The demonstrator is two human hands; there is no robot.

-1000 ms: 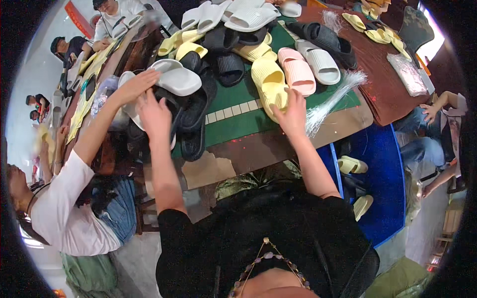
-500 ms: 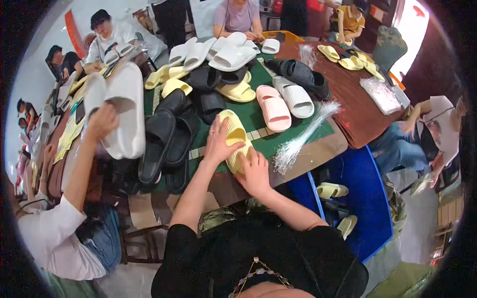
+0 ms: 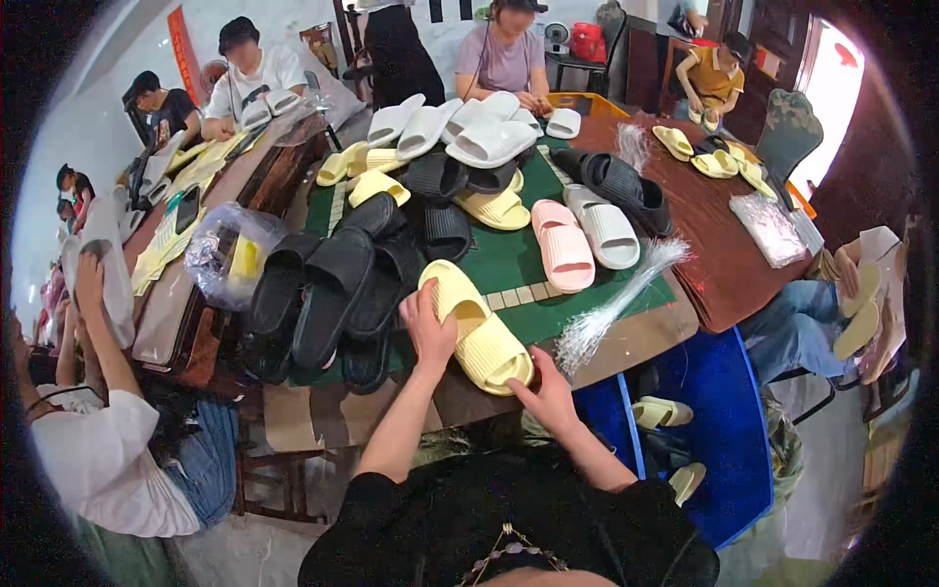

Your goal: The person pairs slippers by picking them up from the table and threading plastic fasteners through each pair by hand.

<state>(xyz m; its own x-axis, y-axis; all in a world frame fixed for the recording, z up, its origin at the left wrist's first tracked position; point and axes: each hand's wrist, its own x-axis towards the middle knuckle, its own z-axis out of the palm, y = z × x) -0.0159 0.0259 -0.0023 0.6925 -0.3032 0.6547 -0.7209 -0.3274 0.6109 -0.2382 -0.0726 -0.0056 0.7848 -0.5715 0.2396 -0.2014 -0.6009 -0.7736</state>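
Between my hands is a yellow slide slipper (image 3: 486, 350), tilted over the near edge of the green table mat, its heel pointing away to the left and its ribbed strap upward. My left hand (image 3: 430, 328) grips its left side near the middle, fingers along the edge. My right hand (image 3: 548, 394) pinches the toe end between thumb and fingers. Several black slippers (image 3: 335, 284) are heaped just left of my left hand. Beyond my right hand lie a pink slipper (image 3: 562, 249), a white slipper (image 3: 604, 230) and a bundle of clear plastic ties (image 3: 616, 308).
White slippers (image 3: 489, 132) pile up at the back of the table. A blue bin (image 3: 719, 430) with slippers inside stands at right below the table edge. At left, a clear bag (image 3: 230, 256) rests beside a co-worker's arm (image 3: 103, 323). Other people sit around the tables.
The yellow slipper has turned, its toe swinging right toward me, and my right hand has shifted to the toe. The co-worker at left has moved a white pair away to the left.
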